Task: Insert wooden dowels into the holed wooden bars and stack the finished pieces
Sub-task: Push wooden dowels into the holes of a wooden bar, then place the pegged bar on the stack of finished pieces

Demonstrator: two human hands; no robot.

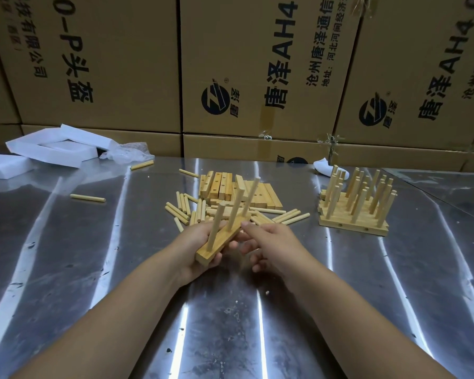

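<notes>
My left hand [196, 248] grips a holed wooden bar [216, 246] from below, tilted, above the metal table. Three dowels [234, 212] stand up out of the bar. My right hand [271, 246] is at the bar's far right end, thumb on its top edge and fingers loosely curled under it. Behind my hands lies a heap of loose dowels [188, 210] and a pile of bare holed bars [238, 188]. To the right stands a stack of finished pieces [353, 214] with several upright dowels.
The metal table [93, 269] is shiny and scratched. Stray dowels [87, 198] lie to the left. White foam pieces [52, 149] and a plastic bag [126, 153] sit at the back left. Large cardboard boxes [257, 64] wall off the back.
</notes>
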